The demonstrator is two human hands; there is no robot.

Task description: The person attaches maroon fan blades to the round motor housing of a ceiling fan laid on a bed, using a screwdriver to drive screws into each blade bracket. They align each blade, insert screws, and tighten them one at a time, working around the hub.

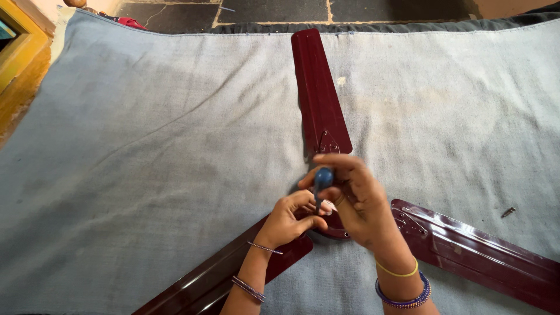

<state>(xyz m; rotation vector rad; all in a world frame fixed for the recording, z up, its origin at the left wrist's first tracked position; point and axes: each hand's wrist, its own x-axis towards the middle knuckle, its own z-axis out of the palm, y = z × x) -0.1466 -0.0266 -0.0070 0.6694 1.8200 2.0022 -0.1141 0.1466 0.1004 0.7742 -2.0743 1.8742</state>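
- Head view, setting: a grey-blue cloth is spread over the surface and fills nearly the whole frame. A dark stone floor shows beyond its far edge, and a yellow frame stands at the upper left.
- Head view, work piece: a maroon ceiling fan lies flat on the cloth. Its hub sits just under the hands and is mostly hidden by them.
- Head view, blades: the far blade points straight away from the person, the left blade runs toward the lower left corner, and the right blade runs toward the lower right.
- Head view, right hand: its fingers are closed round the blue handle of a screwdriver. The tool stands nearly upright, handle uppermost, with its long axis pointing down at the hub near the root of the far blade.
- Head view, left hand: its fingers are pinched together low on the tool's shaft, just beside the hub. What they grip besides the shaft cannot be told.
- Head view, key relation: the tool tip lies directly below the right fingers and between the two hands, which touch; the left hand is the nearer to the tip.
- Head view, other item: a small loose screw lies on the cloth, well apart, beyond the right blade.
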